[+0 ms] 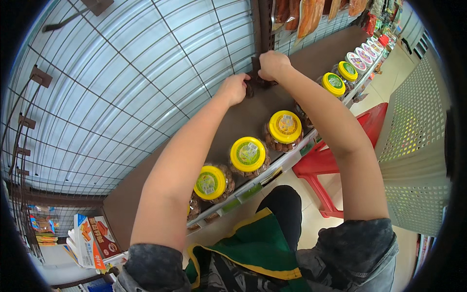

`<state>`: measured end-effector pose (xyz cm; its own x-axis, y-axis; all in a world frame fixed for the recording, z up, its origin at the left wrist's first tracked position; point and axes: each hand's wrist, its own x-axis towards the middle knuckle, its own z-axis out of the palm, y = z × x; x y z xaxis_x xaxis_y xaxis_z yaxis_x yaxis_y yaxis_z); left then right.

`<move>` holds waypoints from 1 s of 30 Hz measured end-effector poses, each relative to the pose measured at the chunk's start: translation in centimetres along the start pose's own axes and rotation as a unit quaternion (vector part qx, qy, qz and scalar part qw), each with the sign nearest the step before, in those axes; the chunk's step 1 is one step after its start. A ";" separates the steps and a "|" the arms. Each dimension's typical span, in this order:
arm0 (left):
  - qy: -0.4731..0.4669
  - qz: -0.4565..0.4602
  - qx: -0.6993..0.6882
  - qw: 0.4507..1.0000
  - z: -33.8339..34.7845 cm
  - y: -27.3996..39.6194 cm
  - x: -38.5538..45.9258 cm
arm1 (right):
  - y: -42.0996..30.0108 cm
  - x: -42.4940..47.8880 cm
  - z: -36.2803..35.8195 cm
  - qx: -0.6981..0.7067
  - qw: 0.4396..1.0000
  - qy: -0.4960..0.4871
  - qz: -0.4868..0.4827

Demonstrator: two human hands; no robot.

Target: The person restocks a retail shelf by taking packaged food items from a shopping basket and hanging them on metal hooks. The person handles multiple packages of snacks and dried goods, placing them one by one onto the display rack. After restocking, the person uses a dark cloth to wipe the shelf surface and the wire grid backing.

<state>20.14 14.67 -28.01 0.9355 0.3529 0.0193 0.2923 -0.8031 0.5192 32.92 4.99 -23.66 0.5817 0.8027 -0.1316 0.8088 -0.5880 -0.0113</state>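
Observation:
At the back of a brown metal shelf [237, 124], both my arms reach over yellow-lidded jars. My left hand [233, 88] is beside the wire grid panel [175, 73], its fingers curled near a small dark item whose kind I cannot tell. Against the brown upright post [264, 25], my right hand [273, 65] is closed around or over something dark, mostly hidden by the fingers. Along the shelf's front edge stand clear jars with yellow lids, such as one jar [248, 155], another [285, 127] and a third [209, 183].
Packaged goods [310, 18] hang beyond the post. White-lidded tubs [355, 62] line the far front edge. A red plastic stool [321, 164] and a perforated light basket [412, 109] are at the right. Cardboard boxes [87, 241] stand at lower left; metal hooks [42, 76] project from the grid.

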 end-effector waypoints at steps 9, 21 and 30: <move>-0.103 0.099 0.022 0.990 1.4 -2.0 0.0 | 1.0 4.5 5.3 0.029 0.998 -0.033 -0.033; -0.083 0.009 -0.012 0.996 -3.2 -5.9 -10.0 | -10.9 -1.1 6.3 -0.022 0.964 -0.042 -0.260; 0.011 -0.186 0.034 0.982 -8.5 -11.4 -27.0 | -28.8 -7.0 5.6 0.076 0.882 -0.123 -0.448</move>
<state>-10.13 18.40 -27.20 0.7571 0.6378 -0.1415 0.6260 -0.6462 0.4365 5.08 15.70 -27.97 -0.3363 0.9173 -0.2133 0.9030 0.2498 -0.3496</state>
